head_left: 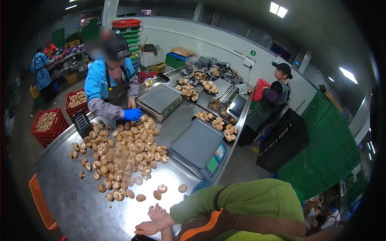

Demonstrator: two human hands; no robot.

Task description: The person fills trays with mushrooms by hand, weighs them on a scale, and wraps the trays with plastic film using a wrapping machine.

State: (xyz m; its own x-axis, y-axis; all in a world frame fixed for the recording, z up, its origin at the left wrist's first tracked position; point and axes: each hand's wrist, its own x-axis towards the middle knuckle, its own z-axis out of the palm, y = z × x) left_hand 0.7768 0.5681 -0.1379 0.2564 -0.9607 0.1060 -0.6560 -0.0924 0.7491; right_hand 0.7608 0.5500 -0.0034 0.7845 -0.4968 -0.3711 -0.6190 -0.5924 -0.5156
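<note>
My forearms cross at the table's near edge. My left hand (157, 212) is bare, its fingers loosely bent and apart, with nothing in it. Just below it, my right hand (146, 229) reaches leftward with fingers extended, above a dark object (140, 237) cut off by the frame's bottom. A few loose shiitake mushrooms (157, 195) lie just beyond my hands. Farther up the metal table spreads a large pile of shiitake mushrooms (128, 152). A co-worker's blue-gloved hand (132, 114) touches the pile's far side.
A digital scale (198, 142) stands to the right, another scale (160, 100) farther back. Packed mushroom trays (217, 123) sit beside them. A black crate (283, 140) and stacked green crates (321, 152) stand off to the right. A second person (273, 98) holds a red basket (260, 89).
</note>
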